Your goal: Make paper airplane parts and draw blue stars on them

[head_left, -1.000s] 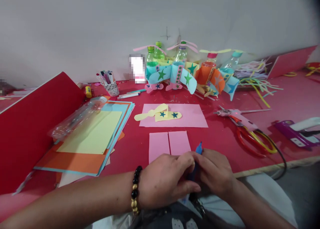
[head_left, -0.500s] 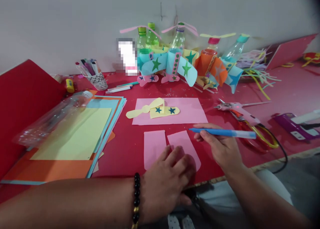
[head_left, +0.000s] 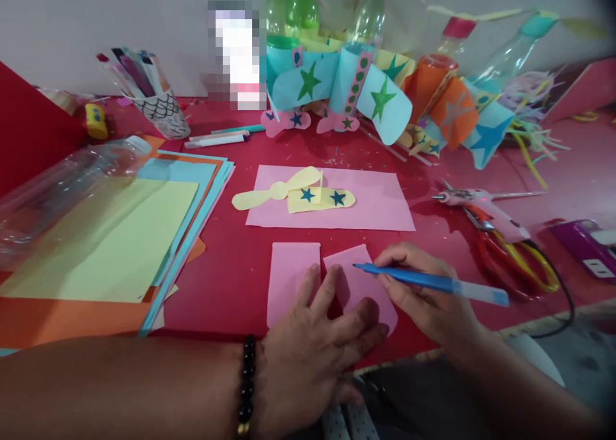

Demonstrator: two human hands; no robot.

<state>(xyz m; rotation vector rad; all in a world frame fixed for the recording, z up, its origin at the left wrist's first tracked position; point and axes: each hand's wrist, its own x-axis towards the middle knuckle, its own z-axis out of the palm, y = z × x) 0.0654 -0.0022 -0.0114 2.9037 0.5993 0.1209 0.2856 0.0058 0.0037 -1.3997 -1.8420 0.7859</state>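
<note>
My left hand (head_left: 322, 337) lies with fingers spread across two pink paper pieces, touching the left piece (head_left: 293, 279) and the right piece (head_left: 353, 286), which is rounded at its lower end. Between the fingers of my right hand (head_left: 423, 292) is a blue marker (head_left: 423, 278), its tip over the upper part of the right piece. Beyond them, a pink sheet (head_left: 380, 203) carries a yellow paper propeller shape (head_left: 255, 199) and a yellow strip (head_left: 321, 199) with two dark blue stars.
Coloured paper sheets (head_left: 96, 235) and a clear plastic bottle (head_left: 72, 177) lie at left. A pen cup (head_left: 161, 113) stands behind. Decorated bottles (head_left: 349, 81) line the back. At right are a glue gun (head_left: 486, 206), scissors (head_left: 500, 267) and a purple tape dispenser (head_left: 584, 247).
My view has moved closer and tilted down. The marker tip has moved from beside the right pink piece to over it. My left fingers have spread wider.
</note>
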